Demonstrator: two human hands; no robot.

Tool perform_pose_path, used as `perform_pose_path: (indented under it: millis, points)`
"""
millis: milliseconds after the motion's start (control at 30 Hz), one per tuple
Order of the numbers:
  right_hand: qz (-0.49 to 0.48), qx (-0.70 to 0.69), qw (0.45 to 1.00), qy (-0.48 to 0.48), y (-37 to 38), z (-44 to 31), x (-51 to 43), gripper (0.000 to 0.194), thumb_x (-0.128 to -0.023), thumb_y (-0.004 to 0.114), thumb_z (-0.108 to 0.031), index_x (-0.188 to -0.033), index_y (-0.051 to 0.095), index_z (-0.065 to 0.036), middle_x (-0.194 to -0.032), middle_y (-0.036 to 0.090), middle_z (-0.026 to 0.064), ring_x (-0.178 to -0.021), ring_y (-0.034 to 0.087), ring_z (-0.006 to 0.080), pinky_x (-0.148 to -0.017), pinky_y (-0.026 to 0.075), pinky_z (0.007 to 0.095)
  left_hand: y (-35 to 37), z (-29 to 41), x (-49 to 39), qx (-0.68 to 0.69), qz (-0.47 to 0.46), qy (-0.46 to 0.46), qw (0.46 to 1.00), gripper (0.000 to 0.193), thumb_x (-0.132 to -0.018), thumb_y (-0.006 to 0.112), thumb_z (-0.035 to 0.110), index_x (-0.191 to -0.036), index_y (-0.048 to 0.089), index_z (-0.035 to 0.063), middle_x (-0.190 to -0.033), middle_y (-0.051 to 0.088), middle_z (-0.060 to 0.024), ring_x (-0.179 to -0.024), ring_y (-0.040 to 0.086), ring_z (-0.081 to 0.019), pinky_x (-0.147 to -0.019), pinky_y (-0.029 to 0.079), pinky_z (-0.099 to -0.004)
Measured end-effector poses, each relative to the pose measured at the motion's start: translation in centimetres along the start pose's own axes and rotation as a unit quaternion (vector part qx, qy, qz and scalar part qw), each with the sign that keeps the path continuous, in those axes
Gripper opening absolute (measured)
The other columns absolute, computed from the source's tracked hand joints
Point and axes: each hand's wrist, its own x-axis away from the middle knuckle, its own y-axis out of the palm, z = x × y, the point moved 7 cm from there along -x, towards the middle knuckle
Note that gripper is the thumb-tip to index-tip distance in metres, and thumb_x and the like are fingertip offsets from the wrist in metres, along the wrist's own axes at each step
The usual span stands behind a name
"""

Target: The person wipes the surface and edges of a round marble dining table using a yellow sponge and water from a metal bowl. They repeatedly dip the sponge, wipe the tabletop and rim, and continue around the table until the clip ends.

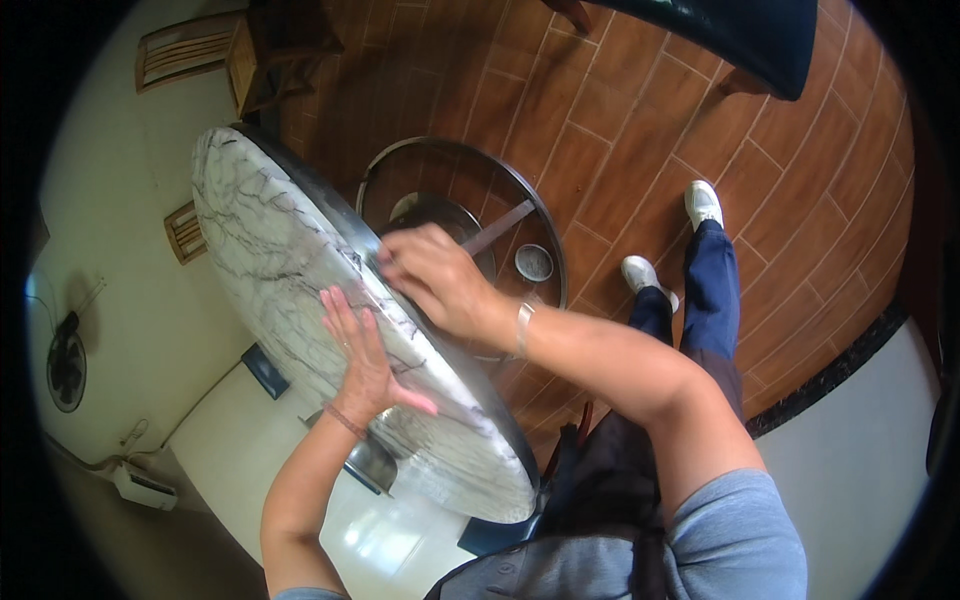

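A large round tabletop (262, 247) with a white and grey marble pattern stands steeply tilted in front of me. My left hand (361, 360) lies on its marble face, fingers spread and holding nothing. At the rim, my right hand (439, 281) is blurred, with its fingers curled against the dark edge band (442, 330). Whether a small thing is inside those fingers cannot be told. Beyond the right hand, a round metal ring frame (551, 217) with a flat spoke (501, 226) shows low down, partly hidden by the hand and the tabletop.
A small round disc (534, 263) sits within the ring frame. Brown wood-look tiles (622, 112) cover the floor. A dark upholstered seat (739, 45) is at the top right, a wooden chair (251, 56) at the upper left. A fan (67, 364) hangs on the wall.
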Motion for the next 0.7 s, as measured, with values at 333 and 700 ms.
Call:
perform_pose_path:
  millis: [333, 700]
  points:
    - [0.027, 0.012, 0.997, 0.068, -1.5, -2.6, 7.2, 0.007, -0.094, 0.068, -0.006, -0.099, 0.064, -0.002, -0.12, 0.066, 0.0166, -0.106, 0.062, 0.0359, -0.09, 0.05, 0.0457, -0.2, 0.1, -0.2, -0.003, 0.003, 0.005, 1.0, 0.165, -0.049, 0.061, 0.103, -0.168, -0.01, 0.0118, -0.166, -0.014, -0.0404, -0.153, -0.012, -0.0633, -0.114, -0.004, -0.0804]
    - [-0.001, -0.021, 0.99, 0.142, -1.2, -3.1, 11.6, 0.011, -0.092, 0.071, -0.004, -0.101, 0.064, -0.003, -0.122, 0.065, 0.0165, -0.115, 0.062, 0.0348, -0.096, 0.051, 0.0448, 0.0, -0.1, 0.0, 0.007, 0.003, 0.004, 1.0, 0.168, -0.046, 0.065, 0.1, -0.168, -0.01, 0.0123, -0.166, -0.017, -0.0397, -0.153, -0.016, -0.061, -0.114, -0.007, -0.0792]
